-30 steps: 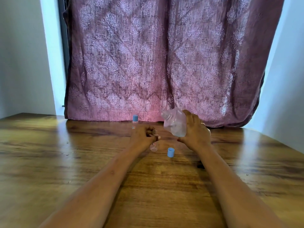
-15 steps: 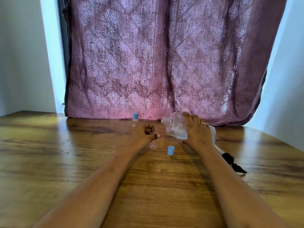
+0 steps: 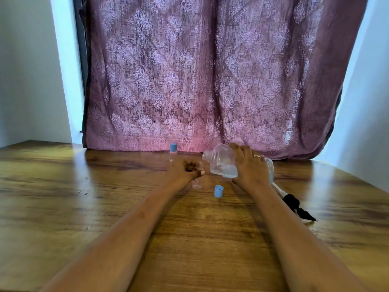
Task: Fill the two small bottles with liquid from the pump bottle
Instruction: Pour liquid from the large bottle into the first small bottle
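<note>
Wood-grain brown surface (image 3: 63, 197) fronts a mauve patterned curtain (image 3: 210, 81) hung between white walls. Left hand (image 3: 184, 172) is curled closed around the neck of a small clear uncapped bottle (image 3: 196, 183), which stands upright on the surface. Right hand (image 3: 249, 168), a ring on one finger, grips the large clear pump bottle (image 3: 221, 163), held tilted with its open mouth pointing left toward the small bottle; liquid pools in its lower side. Loose blue plastic cap (image 3: 218, 191) sits on the surface between the hands. Second small clear bottle with blue cap (image 3: 173, 152) stands upright behind the left hand, near the curtain. Black pump head with white tube (image 3: 294, 204) lies on the surface beside the right forearm.
</note>
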`<state>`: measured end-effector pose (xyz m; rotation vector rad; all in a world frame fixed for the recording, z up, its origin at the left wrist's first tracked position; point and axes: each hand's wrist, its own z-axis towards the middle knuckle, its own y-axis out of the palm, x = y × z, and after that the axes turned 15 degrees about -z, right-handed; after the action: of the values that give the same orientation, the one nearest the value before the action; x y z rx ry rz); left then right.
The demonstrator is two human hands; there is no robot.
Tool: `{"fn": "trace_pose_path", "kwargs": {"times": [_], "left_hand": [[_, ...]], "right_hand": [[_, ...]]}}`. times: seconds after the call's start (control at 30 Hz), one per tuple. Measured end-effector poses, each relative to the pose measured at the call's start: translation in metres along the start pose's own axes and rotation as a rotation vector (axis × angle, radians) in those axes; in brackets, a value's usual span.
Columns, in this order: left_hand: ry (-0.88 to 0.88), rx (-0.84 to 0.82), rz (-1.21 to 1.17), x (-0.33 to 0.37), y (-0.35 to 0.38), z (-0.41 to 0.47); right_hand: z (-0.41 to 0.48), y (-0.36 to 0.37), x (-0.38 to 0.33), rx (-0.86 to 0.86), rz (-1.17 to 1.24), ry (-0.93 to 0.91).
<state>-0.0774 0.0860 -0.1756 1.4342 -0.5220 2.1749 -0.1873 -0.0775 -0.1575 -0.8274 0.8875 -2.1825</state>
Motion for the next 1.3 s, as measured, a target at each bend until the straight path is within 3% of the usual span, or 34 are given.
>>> {"fn": "trace_pose_path", "kwargs": {"times": [1.3], "left_hand": [[-0.040,-0.010,0.093,-0.011,-0.004,0.006]], "right_hand": [[0.000,-0.003,0.000,0.149,-0.007,-0.001]]}}
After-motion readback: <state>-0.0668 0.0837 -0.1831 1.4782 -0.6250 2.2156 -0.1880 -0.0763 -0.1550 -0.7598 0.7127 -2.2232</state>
